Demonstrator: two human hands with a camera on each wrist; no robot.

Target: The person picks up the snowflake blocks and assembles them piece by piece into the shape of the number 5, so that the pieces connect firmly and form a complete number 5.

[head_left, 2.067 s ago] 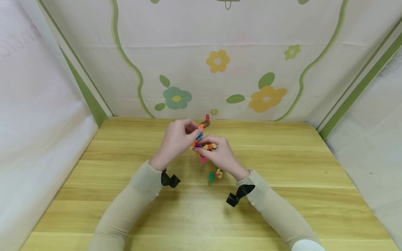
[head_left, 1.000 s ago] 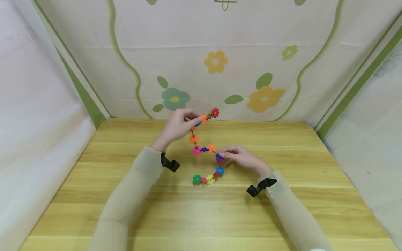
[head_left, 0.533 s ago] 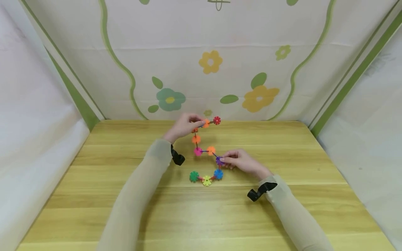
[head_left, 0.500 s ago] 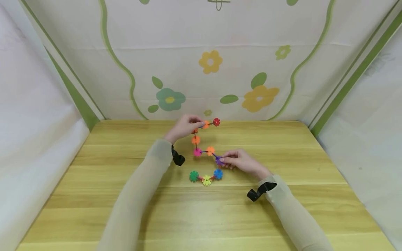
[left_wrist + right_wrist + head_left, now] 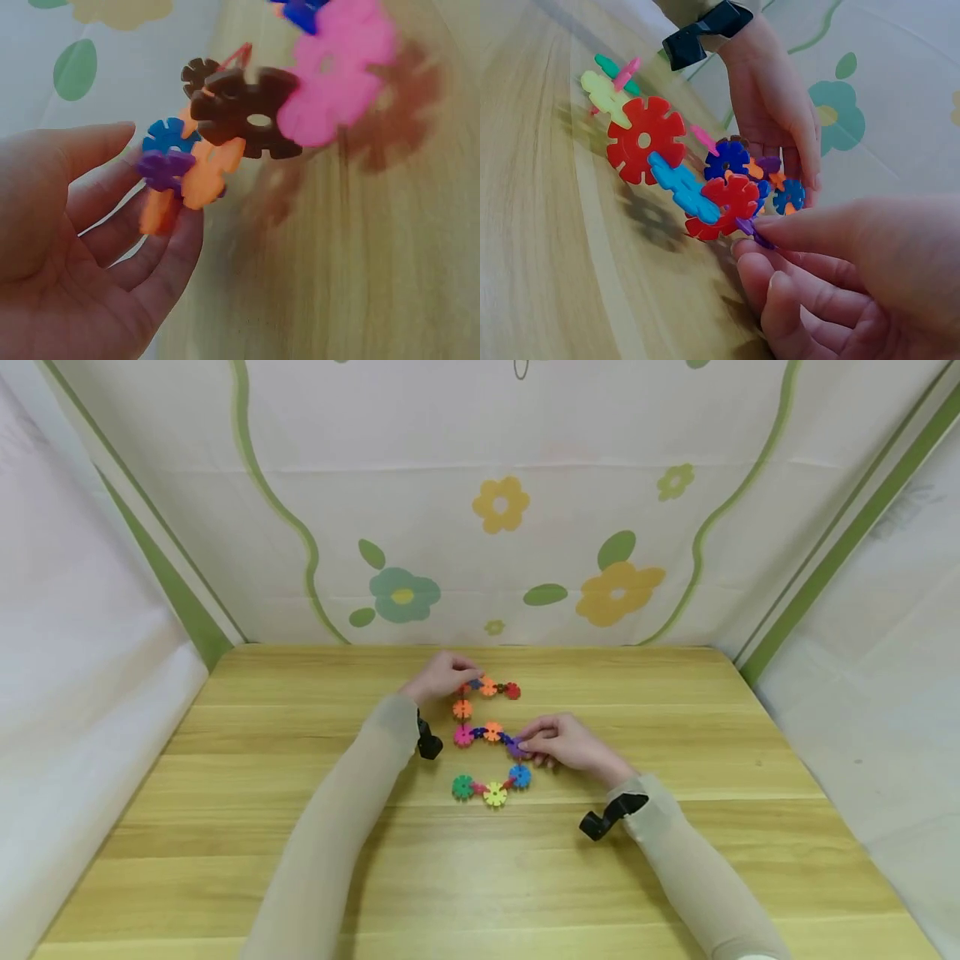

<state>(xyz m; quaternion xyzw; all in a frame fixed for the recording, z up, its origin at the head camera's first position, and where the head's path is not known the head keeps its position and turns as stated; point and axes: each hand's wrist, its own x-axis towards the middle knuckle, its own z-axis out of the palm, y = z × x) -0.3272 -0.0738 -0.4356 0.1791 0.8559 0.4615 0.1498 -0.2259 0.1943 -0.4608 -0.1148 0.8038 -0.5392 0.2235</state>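
A chain of interlocking plastic flower discs in several colours winds in an S shape at the middle of the wooden table. My left hand holds its far part near a blue disc. The left wrist view shows curled fingers behind the purple and orange discs, the thumb close to the blue one. My right hand pinches a purple disc at the right bend, between thumb and index finger. Its near part runs through a light-blue disc and yellow to a green end.
Behind the table hangs a pale flower-print cloth. White side cloths stand at the left and right. A black wrist mount is strapped to each sleeve.
The hands parted, spreading the bunched chain into an S. My left hand then lowered the far end toward the table, while the right hand kept its pinch on the purple disc.
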